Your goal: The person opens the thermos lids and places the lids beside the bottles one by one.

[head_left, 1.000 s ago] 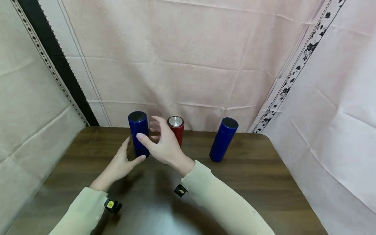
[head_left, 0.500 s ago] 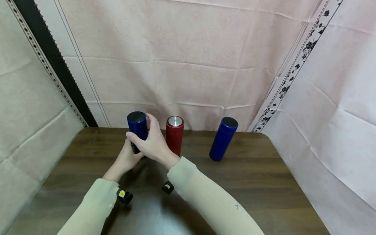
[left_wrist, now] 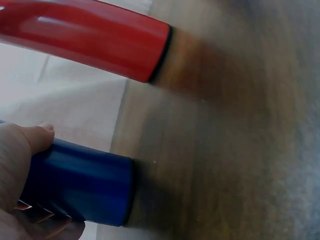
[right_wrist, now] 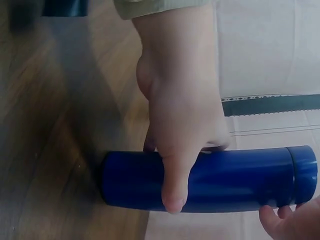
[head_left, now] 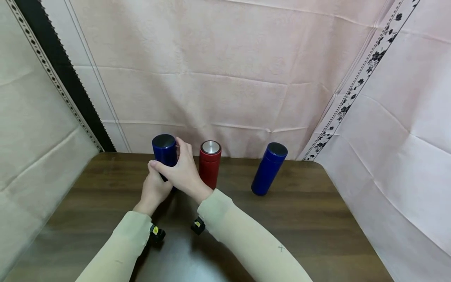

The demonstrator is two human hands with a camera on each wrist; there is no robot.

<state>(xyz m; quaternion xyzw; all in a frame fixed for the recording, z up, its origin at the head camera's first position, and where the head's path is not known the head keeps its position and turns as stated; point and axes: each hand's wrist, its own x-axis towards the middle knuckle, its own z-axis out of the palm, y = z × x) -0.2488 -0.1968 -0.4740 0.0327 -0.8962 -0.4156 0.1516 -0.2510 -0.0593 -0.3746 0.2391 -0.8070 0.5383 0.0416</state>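
A blue thermos bottle with a black-topped lid (head_left: 164, 153) stands at the left of the back row. My left hand (head_left: 155, 192) grips its body, the thumb laid across the side in the right wrist view (right_wrist: 176, 175). Higher up, my right hand (head_left: 184, 170) holds the same bottle, thumb in front and fingers around its right side. Its fingertips (right_wrist: 272, 217) sit just below the lid seam. In the left wrist view the bottle's base (left_wrist: 120, 192) shows beyond the left hand. Much of the lower body is hidden by both hands in the head view.
A red thermos (head_left: 209, 166) with a silver lid stands just right of the held bottle. Farther right is a second blue thermos (head_left: 268, 170). All are near the back edge of the brown wooden table (head_left: 299, 227). Pale cloth (head_left: 225, 78) hangs behind and at both sides.
A second ago both hands were apart beside the blue thermos. They have closed in on it, the right hand moving left and the left hand moving right. The other bottles have stayed put.
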